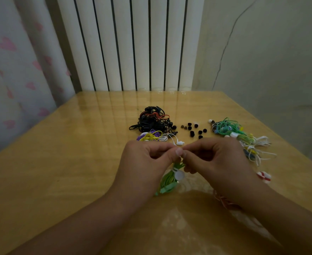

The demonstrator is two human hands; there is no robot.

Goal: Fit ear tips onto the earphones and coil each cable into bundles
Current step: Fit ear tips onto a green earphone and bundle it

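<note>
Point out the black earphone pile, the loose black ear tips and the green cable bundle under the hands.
black earphone pile [152, 119]: head view, middle of the tangle.
loose black ear tips [192, 133]: head view, one tip mid-scatter.
green cable bundle [168, 182]: head view, coiled cables below the white tie.

Glossy yellow-wood desk [59, 162], reflections on its far edge. White ribbed radiator [129, 43] right behind the far edge. Pale curtain with pink hearts [13, 61] off the far-left corner. Plain off-white wall [271, 52] on the right, thin dark cable [225, 46] running down it. Dim light.
</note>
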